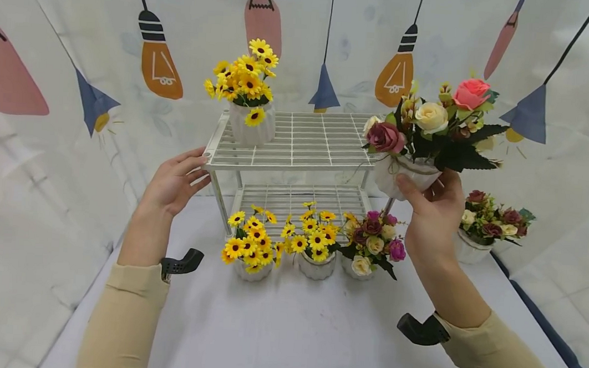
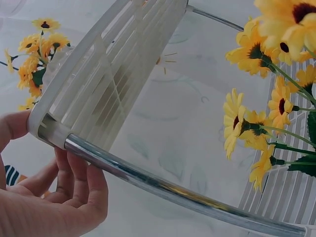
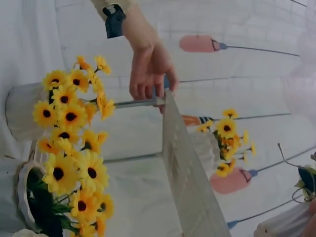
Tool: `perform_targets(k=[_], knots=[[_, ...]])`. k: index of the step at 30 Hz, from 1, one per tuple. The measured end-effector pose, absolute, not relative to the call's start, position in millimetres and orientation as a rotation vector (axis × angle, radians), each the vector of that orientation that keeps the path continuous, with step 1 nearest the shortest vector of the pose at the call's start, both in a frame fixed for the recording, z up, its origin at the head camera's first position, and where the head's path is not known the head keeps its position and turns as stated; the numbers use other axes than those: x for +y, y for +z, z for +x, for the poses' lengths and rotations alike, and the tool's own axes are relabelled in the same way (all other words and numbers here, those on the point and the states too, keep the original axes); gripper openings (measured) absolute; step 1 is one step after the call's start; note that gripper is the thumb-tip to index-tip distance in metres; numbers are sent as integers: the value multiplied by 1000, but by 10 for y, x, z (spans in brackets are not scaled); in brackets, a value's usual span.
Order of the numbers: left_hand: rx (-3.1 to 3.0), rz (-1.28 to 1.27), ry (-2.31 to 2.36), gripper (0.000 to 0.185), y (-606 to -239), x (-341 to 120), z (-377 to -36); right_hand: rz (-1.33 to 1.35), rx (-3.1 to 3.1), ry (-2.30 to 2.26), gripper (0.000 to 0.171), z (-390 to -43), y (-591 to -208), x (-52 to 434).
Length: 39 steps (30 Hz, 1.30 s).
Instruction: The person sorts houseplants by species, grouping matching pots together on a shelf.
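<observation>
A white two-tier wire rack [image 1: 296,142] stands on the table. My left hand [image 1: 174,180] rests with straight fingers against its front left corner [image 2: 47,128], thumb on top and fingers under the chrome bar [image 2: 148,180]. This hand [image 3: 150,69] also shows in the right wrist view. My right hand [image 1: 433,216] grips a white pot [image 1: 410,176] of pink, cream and maroon roses [image 1: 429,130], held in the air at the right end of the top shelf. A white pot of sunflowers [image 1: 250,123] stands on the top shelf at the back left.
In front of the rack stand two sunflower pots [image 1: 251,248] [image 1: 316,246] and a rose pot [image 1: 371,246]. Another rose pot [image 1: 487,227] sits at the right. The lower shelf [image 1: 294,198] holds nothing. A printed curtain hangs close behind and at both sides.
</observation>
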<state>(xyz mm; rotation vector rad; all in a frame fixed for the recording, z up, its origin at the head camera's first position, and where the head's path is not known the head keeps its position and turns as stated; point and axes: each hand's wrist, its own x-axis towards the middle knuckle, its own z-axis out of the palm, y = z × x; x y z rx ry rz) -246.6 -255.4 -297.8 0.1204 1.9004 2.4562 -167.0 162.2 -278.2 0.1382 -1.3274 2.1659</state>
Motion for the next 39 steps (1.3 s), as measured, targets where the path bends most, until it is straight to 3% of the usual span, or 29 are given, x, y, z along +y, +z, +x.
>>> perform_targets(k=[21,39], knots=[[1911,104,2432,69,-2982,-2573,-2458,208,-1511,2243,67,-2220,-2464,1017],[1890,120,2451,68,-3002,-2574,-2460,29,-1613,2304,72,-2732,-2377,593]])
